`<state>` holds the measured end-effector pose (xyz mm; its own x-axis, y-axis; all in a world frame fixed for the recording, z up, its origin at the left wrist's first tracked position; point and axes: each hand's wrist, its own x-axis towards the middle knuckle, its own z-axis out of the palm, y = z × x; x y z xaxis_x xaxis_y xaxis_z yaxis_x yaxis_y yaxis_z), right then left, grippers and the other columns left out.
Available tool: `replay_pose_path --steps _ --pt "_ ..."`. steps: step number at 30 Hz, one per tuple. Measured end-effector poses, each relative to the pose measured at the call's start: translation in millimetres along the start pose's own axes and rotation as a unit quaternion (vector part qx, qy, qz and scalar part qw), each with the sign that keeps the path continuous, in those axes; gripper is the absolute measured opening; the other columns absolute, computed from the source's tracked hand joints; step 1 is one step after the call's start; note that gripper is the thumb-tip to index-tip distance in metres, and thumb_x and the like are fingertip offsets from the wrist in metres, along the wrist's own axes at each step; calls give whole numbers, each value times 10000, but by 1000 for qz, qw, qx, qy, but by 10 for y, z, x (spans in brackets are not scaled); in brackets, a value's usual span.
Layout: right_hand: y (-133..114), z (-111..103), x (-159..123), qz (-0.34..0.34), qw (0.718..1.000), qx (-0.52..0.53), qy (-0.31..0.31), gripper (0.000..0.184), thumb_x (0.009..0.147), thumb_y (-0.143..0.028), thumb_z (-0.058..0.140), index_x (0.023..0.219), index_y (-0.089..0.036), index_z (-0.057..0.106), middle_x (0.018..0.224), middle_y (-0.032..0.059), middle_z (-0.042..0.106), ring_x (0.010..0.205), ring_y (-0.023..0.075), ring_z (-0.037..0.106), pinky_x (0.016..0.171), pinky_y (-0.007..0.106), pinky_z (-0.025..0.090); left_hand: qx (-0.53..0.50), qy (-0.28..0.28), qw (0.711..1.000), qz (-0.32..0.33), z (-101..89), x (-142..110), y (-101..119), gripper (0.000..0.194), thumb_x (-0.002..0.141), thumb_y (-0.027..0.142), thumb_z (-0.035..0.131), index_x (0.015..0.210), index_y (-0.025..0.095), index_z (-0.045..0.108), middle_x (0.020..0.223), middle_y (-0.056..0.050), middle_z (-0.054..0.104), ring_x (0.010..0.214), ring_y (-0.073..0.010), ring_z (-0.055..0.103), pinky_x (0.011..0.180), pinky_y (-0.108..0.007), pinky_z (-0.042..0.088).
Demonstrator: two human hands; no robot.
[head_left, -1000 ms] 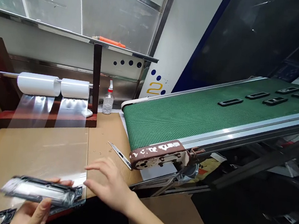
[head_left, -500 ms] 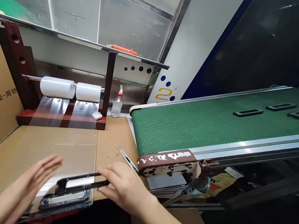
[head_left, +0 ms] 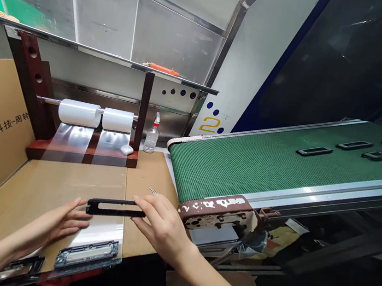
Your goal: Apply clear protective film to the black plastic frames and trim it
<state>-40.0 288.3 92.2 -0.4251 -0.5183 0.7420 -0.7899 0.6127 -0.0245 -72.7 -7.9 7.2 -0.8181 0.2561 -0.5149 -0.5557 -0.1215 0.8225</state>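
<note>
A narrow black rectangular frame point(head_left: 112, 213) with a long open slot is held up over the glass-topped bench. Its right end is pinched between the thumb and fingers of my right hand point(head_left: 163, 225). My left hand point(head_left: 66, 223) is at the frame's left end, fingers stretched out and apart; whether its fingertips touch the frame I cannot tell. Below, a dark rectangular fixture point(head_left: 88, 255) with a pale centre lies at the front edge of the glass sheet point(head_left: 78, 180). Another black frame point(head_left: 24, 268) is partly hidden under my left forearm.
Two rolls of clear film point(head_left: 79, 113) hang on a dark red stand point(head_left: 85, 155) at the back. Beside it stands a spray bottle point(head_left: 151, 138). To the right, a green conveyor belt point(head_left: 229, 171) carries several black frames point(head_left: 314, 150). Tweezers point(head_left: 152, 190) show behind my right hand.
My right hand has raised the black frame off the fixture and turned it more level. My left hand has come right, up to the frame's left end. The camera view has shifted slightly.
</note>
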Motion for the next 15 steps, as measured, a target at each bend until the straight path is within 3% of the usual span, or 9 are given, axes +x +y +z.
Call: replay_pose_path --steps 2,5,10,15 --pt "4 -70 107 -11 1000 -16 23 259 916 -180 568 1157 -85 572 939 97 657 894 190 606 846 331 520 4 -8 1000 5 -13 1 -13 811 846 631 510 1416 87 321 1318 -201 562 1170 -287 576 1039 -368 406" --pt "26 -222 323 -29 998 -32 50 251 935 -184 538 1163 -86 577 941 96 660 902 182 604 859 331 514 13 -12 1000 9 -26 25 -22 787 853 622 508 1433 139 284 1345 -169 551 1177 -274 573 1043 -367 399" --pt "110 -564 782 -67 989 -90 100 257 929 -212 570 1145 -77 602 975 98 662 918 178 590 868 319 495 30 -7 999 11 -40 97 -37 843 816 709 469 1435 172 272 1345 -171 550 1184 -282 570 1079 -395 367" --pt "191 -1031 1371 -146 944 -221 197 259 933 -266 579 1141 -117 617 1013 69 666 943 164 584 878 303 461 38 -4 999 3 -76 235 -50 1080 688 837 470 1470 144 196 1269 -229 589 1132 -353 596 1044 -488 405"
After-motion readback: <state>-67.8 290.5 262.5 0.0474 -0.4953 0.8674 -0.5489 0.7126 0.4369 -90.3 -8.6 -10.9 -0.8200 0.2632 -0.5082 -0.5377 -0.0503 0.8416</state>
